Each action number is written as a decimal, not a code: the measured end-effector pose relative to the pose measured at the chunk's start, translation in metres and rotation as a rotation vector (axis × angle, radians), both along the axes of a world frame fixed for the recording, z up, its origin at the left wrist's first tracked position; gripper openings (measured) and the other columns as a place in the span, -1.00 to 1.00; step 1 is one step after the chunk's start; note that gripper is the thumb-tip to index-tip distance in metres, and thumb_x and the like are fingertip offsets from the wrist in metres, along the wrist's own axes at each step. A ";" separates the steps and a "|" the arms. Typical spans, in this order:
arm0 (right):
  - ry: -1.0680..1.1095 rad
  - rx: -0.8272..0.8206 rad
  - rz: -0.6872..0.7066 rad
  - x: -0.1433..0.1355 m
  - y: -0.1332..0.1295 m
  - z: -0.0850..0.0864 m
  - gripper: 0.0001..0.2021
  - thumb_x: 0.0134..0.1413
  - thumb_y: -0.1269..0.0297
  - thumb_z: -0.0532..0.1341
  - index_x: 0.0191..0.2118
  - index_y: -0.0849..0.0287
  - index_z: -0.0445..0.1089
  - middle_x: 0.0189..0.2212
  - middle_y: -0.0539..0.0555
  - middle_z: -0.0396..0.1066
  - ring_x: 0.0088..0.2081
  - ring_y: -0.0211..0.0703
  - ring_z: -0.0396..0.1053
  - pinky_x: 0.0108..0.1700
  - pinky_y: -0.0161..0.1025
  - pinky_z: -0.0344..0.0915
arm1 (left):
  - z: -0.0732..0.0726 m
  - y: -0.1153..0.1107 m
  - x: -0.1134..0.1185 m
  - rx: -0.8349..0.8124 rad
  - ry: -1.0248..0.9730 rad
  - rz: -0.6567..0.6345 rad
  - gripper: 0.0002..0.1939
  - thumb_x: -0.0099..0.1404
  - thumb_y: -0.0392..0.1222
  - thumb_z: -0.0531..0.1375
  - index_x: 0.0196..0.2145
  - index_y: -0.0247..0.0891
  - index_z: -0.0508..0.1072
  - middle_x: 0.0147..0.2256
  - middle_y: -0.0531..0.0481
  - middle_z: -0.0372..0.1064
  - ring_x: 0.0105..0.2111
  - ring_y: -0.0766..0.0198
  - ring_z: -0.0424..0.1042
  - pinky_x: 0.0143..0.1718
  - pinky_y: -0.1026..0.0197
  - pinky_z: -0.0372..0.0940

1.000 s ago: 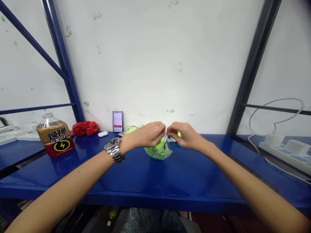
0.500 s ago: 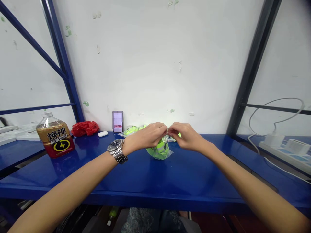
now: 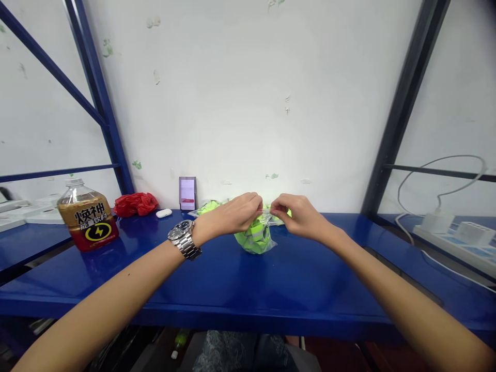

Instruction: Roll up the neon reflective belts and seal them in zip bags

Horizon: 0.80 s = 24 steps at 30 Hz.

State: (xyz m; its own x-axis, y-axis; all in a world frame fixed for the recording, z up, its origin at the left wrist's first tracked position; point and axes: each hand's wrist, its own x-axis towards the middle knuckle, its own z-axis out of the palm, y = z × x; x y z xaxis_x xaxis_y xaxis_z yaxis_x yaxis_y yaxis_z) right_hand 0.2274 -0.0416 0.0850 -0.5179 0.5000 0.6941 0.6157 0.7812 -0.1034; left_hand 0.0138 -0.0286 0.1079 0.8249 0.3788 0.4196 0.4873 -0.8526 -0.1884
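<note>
A clear plastic bag (image 3: 256,238) with folded neon-yellow fabric and a pale grey stripe inside rests on the blue table, partly covered by my hands. My left hand (image 3: 244,212), below a metal wristwatch (image 3: 184,237), pinches the bag's top edge on the left. The right edge of the bag's mouth is pinched by my right hand (image 3: 296,214). A short stretch of clear film spans the gap between the fingertips. Behind my left hand lies another bag with neon-yellow fabric (image 3: 209,207), and more yellow shows behind my right fingers.
On the blue table (image 3: 232,289), a large drink bottle (image 3: 88,217) stands left beside a red plastic bag (image 3: 135,204). A white case (image 3: 164,213) lies near a phone (image 3: 188,194) leaning on the wall. At right are a power strip (image 3: 457,235) with chargers and a dark flat object (image 3: 403,274).
My hands have moved slightly apart, from nearly touching fingertips to a small gap. More of the bag's top edge shows between them.
</note>
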 end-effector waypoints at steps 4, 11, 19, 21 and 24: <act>0.002 -0.002 0.001 0.000 0.000 0.000 -0.89 0.08 0.48 0.12 -0.40 0.20 0.34 -0.48 0.04 0.35 -0.47 -0.24 0.25 -0.41 -0.28 0.17 | -0.001 0.000 0.000 0.027 0.022 -0.005 -0.83 0.42 -0.25 -0.11 -0.28 -0.30 0.21 -0.31 -0.09 0.26 -0.37 0.28 0.21 -0.34 0.21 0.15; 0.001 0.000 -0.011 0.001 0.001 -0.001 -0.89 0.08 0.50 0.11 -0.41 0.20 0.33 -0.49 0.03 0.33 -0.47 -0.26 0.24 -0.41 -0.30 0.15 | -0.004 0.000 0.001 0.187 0.117 0.021 -0.79 0.42 -0.36 -0.18 -0.28 -0.32 0.21 -0.30 -0.11 0.22 -0.36 0.27 0.18 -0.33 0.22 0.13; -0.001 -0.016 -0.020 0.001 0.001 -0.001 -0.89 0.08 0.49 0.11 -0.41 0.20 0.34 -0.49 0.03 0.34 -0.47 -0.26 0.24 -0.41 -0.28 0.15 | -0.006 0.002 0.000 0.222 0.155 0.013 -0.84 0.36 -0.44 -0.12 -0.27 -0.31 0.20 -0.29 -0.12 0.22 -0.34 0.25 0.17 -0.32 0.22 0.13; 0.006 -0.024 -0.018 0.000 0.001 -0.001 -0.89 0.07 0.49 0.12 -0.41 0.21 0.34 -0.49 0.04 0.34 -0.46 -0.25 0.24 -0.41 -0.28 0.15 | -0.006 0.002 0.000 0.210 0.153 0.011 -0.85 0.35 -0.45 -0.10 -0.27 -0.32 0.20 -0.29 -0.12 0.22 -0.35 0.25 0.18 -0.33 0.22 0.12; 0.007 -0.022 -0.019 0.000 0.001 -0.001 -0.89 0.08 0.48 0.12 -0.42 0.21 0.35 -0.49 0.04 0.34 -0.47 -0.25 0.24 -0.41 -0.28 0.15 | -0.006 0.003 0.000 0.207 0.150 0.008 -0.86 0.32 -0.46 -0.09 -0.28 -0.31 0.19 -0.30 -0.11 0.22 -0.36 0.25 0.18 -0.34 0.22 0.12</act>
State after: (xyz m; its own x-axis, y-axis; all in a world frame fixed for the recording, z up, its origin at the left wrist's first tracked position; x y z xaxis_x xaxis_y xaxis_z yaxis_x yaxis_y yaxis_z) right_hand 0.2271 -0.0410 0.0845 -0.5032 0.5247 0.6866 0.6292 0.7671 -0.1251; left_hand 0.0137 -0.0261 0.1016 0.8811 0.3043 0.3619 0.4473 -0.7846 -0.4293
